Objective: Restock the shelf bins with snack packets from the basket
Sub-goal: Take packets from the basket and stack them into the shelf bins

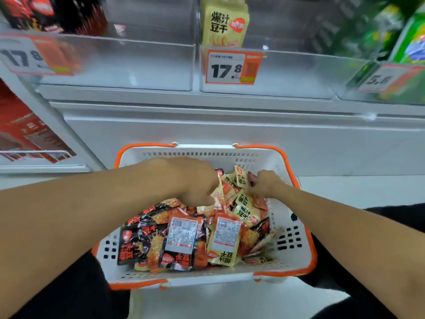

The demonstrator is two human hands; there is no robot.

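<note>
basket [296, 254]: matt white moulded plastic, perforated walls, glossy orange plastic rim. snack packets [181, 238]: glossy film, crinkled, with paper-looking white printed labels on the backs. shelf bins [287, 72]: clear smooth plastic, frosted-looking fronts, caught glare. price tag [232, 67]: matt printed card, orange border. yellow pack [224, 24] in the bin had a duller satin finish. shelf base [207, 132] was smooth white painted panel, low sheen

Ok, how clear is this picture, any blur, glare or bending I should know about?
Head view: the middle price tag and the basket read sharp; the left price tag and the green packs at the frame edges smear with motion blur. The clear bins show soft sheen, no harsh glare. Wide-angle bending curves the shelf edge. Lighting is even, with faint shadows.
</note>
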